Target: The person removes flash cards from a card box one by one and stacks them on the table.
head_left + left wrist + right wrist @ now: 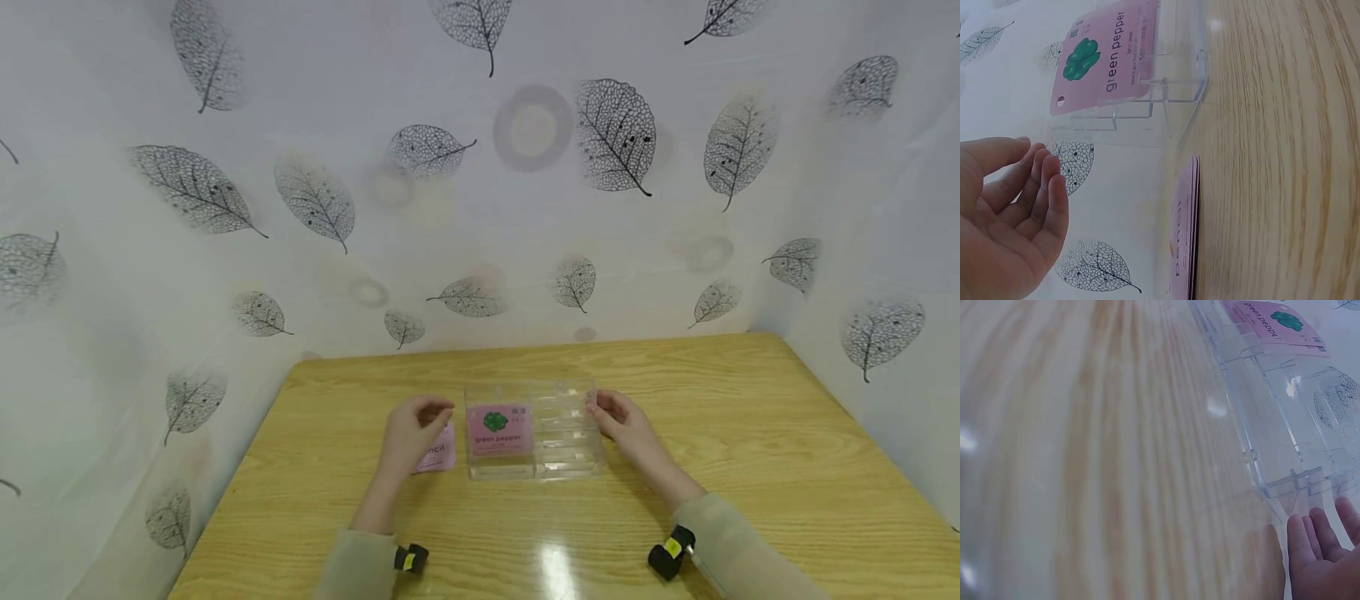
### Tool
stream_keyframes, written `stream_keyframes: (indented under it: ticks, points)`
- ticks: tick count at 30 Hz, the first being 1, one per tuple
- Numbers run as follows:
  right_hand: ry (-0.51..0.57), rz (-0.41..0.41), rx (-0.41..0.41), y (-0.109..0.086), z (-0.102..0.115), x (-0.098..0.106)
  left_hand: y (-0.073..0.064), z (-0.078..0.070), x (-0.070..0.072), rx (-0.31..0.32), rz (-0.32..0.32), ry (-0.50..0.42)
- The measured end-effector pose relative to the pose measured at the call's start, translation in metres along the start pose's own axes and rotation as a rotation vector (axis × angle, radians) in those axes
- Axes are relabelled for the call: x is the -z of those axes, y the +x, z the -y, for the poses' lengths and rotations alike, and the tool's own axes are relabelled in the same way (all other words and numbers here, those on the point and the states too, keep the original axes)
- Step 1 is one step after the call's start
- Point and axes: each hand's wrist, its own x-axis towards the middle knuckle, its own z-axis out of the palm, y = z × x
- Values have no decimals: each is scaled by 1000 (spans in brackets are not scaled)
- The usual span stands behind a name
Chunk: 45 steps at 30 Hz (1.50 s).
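Note:
A clear plastic card holder [567, 442] stands on the table, tiered into two columns. Its left column holds a pink "green pepper" card [499, 440]; the right column carries no card. My right hand [624, 423] pinches the holder's right edge between thumb and fingertips, near its upper part. To the left of the holder, my left hand [408, 433] hovers with loosely bent fingers and nothing in them. Below that hand lies a small stack of pink cards [1186, 231], the top one reading "pencil" and partly covered by the hand in the head view.
Light wood-grain table [525, 533] runs under everything. White cloth with dark leaf prints [480, 233] hangs behind and along both sides of the table. A black wrist device [670, 552] is strapped at the right sleeve, another [411, 557] at the left.

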Motion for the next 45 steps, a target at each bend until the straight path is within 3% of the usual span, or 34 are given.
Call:
stream_keyframes:
  ticks: [18,45]
  points:
    - [-9,0,-13,0,0,0,1,-2,-8,-32,13,-19]
    - [-3,-6,1,0,0,0,1,-1,-23,10,33,-24]
